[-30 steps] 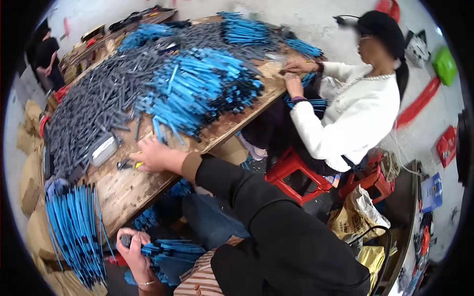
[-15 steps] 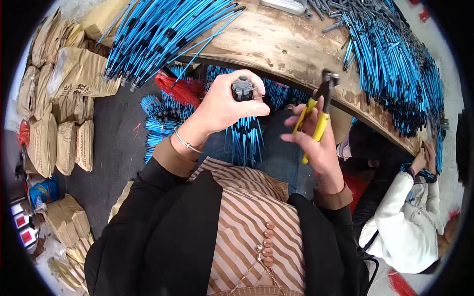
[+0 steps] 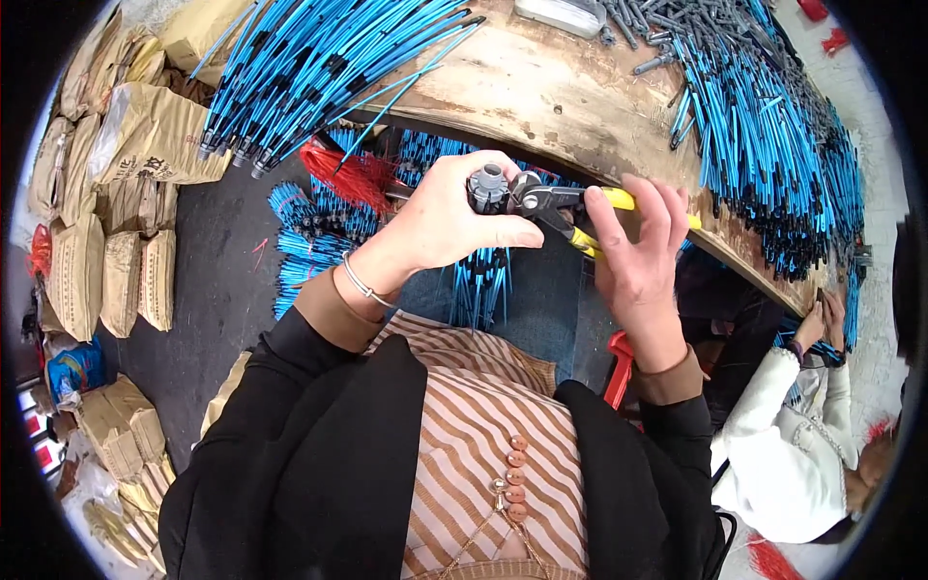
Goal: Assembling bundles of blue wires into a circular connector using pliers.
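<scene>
My left hand [image 3: 435, 217] is closed around a dark grey, ribbed cylindrical fitting [image 3: 489, 186], held upright with its round top showing. Thin blue rods [image 3: 480, 280] hang below that hand; whether they join the fitting is hidden. In my right hand [image 3: 640, 266] is a pair of pliers [image 3: 561, 201] with dark metal jaws and yellow handles, the fingers bent around the handles. The jaws point left and meet the fitting's right side, by my left fingertips. What lies between them is too small to make out.
A wooden bench [image 3: 522, 82] crosses the far side, with blue rods [image 3: 319, 77] piled left and more rods [image 3: 773, 145] right. A red stringy bundle [image 3: 348, 174] lies under its edge. Brown sacks [image 3: 77, 275] stand at left. Another person in a white sleeve [image 3: 768, 406] works at right.
My right hand has brought the pliers from upright, apart from the fitting, down and left until their jaws reach its side. My left hand still holds the fitting, shifted slightly right.
</scene>
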### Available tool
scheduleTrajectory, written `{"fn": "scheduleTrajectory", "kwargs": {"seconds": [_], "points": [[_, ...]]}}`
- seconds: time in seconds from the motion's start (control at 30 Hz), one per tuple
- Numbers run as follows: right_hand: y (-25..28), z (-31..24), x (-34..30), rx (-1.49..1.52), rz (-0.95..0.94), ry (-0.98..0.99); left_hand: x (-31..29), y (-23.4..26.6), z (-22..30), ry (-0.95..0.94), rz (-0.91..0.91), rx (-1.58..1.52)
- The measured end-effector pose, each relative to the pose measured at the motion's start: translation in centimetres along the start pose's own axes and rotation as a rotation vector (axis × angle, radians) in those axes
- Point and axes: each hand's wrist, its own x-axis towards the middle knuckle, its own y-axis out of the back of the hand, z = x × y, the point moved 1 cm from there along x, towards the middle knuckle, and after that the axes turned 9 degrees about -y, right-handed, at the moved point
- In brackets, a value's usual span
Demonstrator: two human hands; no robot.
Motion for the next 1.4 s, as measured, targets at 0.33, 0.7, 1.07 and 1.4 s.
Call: {"fn": "scheduleTrajectory", "kwargs": {"seconds": [0.33, 0.7, 1.07, 1.4], "points": [[7.2, 2.2, 3.5, 0.579, -1.061, -0.252, -0.2, -0.2, 2.0, -0.011, -0.126, -0.051], [3.0, 1.9, -1.1, 1.651, -1.522, -0.759, -0.9, 0.1, 0.6, 0.059, -0.222, -0.049], [1.1, 0.8, -8.2, 2.197, -1.740, -0.807, -0.8, -0.7, 1.4, -0.126, -0.376, -0.103], [7.1, 1.4, 2.0, 0.609, -1.071, -0.218, -0.8, 0.6, 0.2, -0.116, -0.182, -0.051]]}}
